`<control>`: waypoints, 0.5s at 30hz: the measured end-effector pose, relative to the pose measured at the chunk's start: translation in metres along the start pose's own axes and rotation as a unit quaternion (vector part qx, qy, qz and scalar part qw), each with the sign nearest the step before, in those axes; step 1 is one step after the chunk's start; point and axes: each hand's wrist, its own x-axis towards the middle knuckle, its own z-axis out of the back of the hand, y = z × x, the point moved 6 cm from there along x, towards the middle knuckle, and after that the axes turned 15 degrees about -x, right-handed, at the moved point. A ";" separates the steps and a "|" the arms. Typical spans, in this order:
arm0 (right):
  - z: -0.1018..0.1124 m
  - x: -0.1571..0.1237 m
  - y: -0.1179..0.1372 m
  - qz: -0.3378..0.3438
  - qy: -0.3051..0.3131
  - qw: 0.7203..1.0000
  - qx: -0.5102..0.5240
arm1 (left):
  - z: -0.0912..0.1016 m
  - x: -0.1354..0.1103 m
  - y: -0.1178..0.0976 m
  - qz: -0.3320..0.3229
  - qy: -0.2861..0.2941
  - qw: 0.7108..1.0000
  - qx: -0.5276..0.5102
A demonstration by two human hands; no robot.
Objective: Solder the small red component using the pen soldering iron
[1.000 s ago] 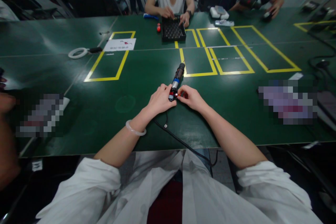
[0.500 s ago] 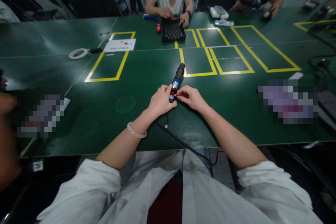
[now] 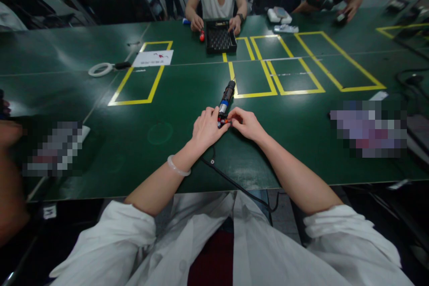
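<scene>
My left hand is closed around the rear part of an electric screwdriver, which lies slanted on the green table with its thin tip pointing away from me. Its barrel has black, blue and silver sections. Beside the thumb of that hand, a small red and orange piece sticks out at the tool's rear. The fingers of my right hand pinch the orange end of this piece. Whether the piece is joined to the tool is hidden by my fingers. A black cord runs below my hands over the table edge.
Across the table, a co-worker in white handles a black tray and a red object. Yellow tape frames mark the surface. A paper sheet and white ring lie left. Blurred-out items sit at both sides.
My right fingers have shifted slightly right, and the orange end now shows between the hands. My left thumb reaches further right. The co-worker's hand went from the tray to the red object.
</scene>
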 end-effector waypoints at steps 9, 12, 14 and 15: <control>-0.007 0.001 -0.004 0.014 0.008 1.000 0.016 | -0.001 -0.003 -0.001 -0.008 -0.014 0.999 0.042; -0.009 0.001 -0.003 0.022 0.014 1.000 0.015 | 0.002 -0.003 0.002 -0.016 -0.011 0.998 0.059; -0.008 0.000 -0.002 0.024 0.014 1.000 0.014 | 0.006 -0.005 0.006 -0.022 -0.004 0.998 0.064; -0.007 0.000 -0.002 0.024 0.014 1.000 0.014 | 0.008 -0.006 0.009 -0.023 -0.001 0.998 0.066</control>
